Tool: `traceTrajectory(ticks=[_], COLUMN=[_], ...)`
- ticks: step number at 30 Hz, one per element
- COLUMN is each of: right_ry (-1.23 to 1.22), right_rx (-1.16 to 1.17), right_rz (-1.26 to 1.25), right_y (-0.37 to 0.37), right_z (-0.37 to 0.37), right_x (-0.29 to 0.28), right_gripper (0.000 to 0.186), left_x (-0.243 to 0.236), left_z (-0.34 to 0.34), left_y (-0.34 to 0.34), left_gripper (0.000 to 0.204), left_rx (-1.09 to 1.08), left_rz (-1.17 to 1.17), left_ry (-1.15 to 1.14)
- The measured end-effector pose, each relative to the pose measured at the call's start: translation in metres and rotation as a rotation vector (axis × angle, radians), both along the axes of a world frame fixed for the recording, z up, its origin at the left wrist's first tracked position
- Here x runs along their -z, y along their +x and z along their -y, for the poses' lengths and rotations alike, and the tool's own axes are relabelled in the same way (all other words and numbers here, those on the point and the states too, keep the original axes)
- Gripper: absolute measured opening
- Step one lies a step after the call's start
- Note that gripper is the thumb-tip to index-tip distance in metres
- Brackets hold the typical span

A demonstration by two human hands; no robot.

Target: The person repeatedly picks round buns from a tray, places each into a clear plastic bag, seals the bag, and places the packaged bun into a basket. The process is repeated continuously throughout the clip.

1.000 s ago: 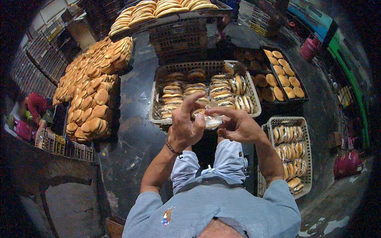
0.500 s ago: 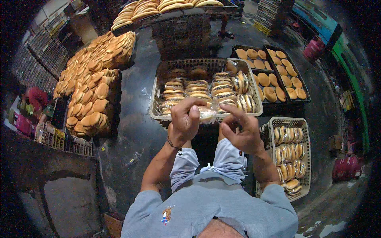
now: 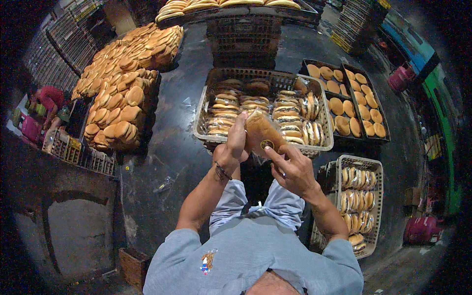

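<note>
Golden-brown and wrapped in clear plastic, the bun [image 3: 261, 132] is held up between both hands, just in front of the near rim of the crate [image 3: 209, 135] of bagged buns. The left hand [image 3: 234, 146] has its grip pressed against the bun's left side, fingers upright along it and thumb behind. The right hand [image 3: 291, 169] touches the bun's lower right edge, its grip pinching the plastic wrap there between thumb and forefinger, the other fingers loosely curled.

A black table [image 3: 182, 147] carries the crate. A heap of bare buns [image 3: 118, 93] lies on racks to the left, well apart from the hands. Two dark trays [image 3: 344, 103] of round buns sit to the right of the crate. Another crate [image 3: 361, 201] with bagged buns stands on edge low at the right, near the right forearm. A grey shirt fills the lower edge.
</note>
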State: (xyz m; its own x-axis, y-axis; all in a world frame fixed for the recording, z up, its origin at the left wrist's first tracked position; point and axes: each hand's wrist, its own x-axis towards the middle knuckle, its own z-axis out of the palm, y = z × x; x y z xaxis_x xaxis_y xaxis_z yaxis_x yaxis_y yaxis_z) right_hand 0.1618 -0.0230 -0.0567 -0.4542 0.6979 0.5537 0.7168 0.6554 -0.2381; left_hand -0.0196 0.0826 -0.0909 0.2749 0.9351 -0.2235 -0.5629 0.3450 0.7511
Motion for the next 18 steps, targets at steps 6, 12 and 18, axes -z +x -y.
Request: traceTrajectory(ticks=[6,12,18], right_ry=[-0.059,-0.171,-0.216], right_rx=[0.115,0.302,0.256], right_rz=[0.018,0.112,-0.169], right_y=[-0.004,-0.008,0.022], right_z=[-0.009,-0.034,-0.119], right_x=[0.006,0.028,0.074], right_gripper=[0.079,0.080,0.067], left_x=[0.022,0.045,0.079], left_z=[-0.009,-0.009,-0.013], left_y=[-0.002,0.000,-0.032], left_gripper=[0.063,0.068,0.061], left_rx=[0.174,0.171,0.229], left_rz=[0.215,0.258,0.024], left_ry=[-0.119,-0.256,-0.205])
